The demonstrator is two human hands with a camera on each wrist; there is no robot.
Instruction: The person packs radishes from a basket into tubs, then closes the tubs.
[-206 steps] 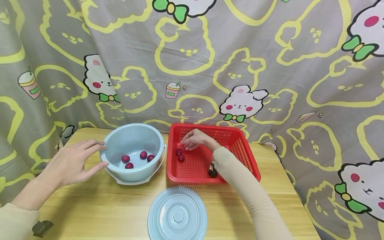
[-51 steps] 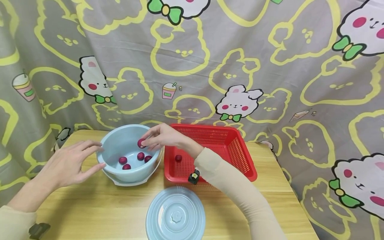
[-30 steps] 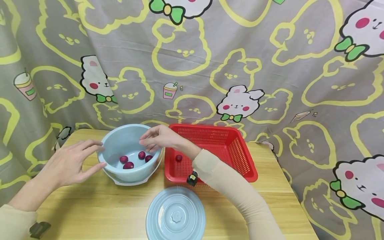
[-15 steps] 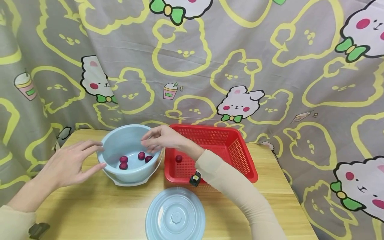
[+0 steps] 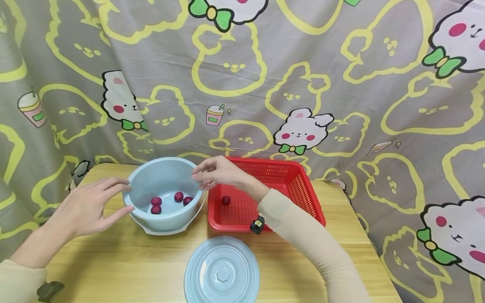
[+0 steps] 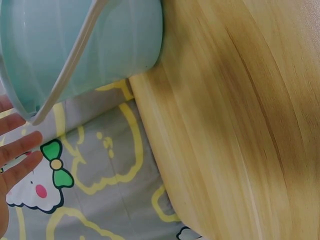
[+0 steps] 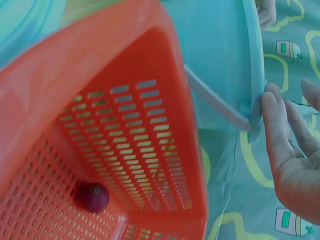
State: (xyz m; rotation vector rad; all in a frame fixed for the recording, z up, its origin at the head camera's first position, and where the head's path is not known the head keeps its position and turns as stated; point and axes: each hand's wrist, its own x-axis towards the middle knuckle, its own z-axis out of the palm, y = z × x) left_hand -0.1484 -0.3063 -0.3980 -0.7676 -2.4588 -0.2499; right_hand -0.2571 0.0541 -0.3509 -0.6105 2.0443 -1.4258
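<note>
My left hand (image 5: pixel 85 206) is at the left rim of a light blue bucket (image 5: pixel 164 221), fingers loosely extended, touching or almost touching it. In the left wrist view its fingers (image 6: pixel 20 146) show beside the bucket's rim. Several dark red, plum-like fruits (image 5: pixel 156 201) lie on the bucket's floor. Above the bucket's right rim hovers my right hand (image 5: pixel 221 171), fingers relaxed and holding nothing. A red perforated basket (image 5: pixel 212 219) stands right of the bucket. One dark red fruit (image 7: pixel 94 197) is in it, towards its left side.
A round light blue lid (image 5: pixel 222 273) lies on the wooden table (image 5: pixel 121 265) in front of the bucket and basket. The bucket's handle (image 5: pixel 198 213) hangs down outside. Behind the table hangs a grey patterned curtain (image 5: pixel 246 105).
My right hand has carried a fruit from the basket and let it drop into the bucket. It has since drawn back right, towards the basket. The left hand stays at the rim.
</note>
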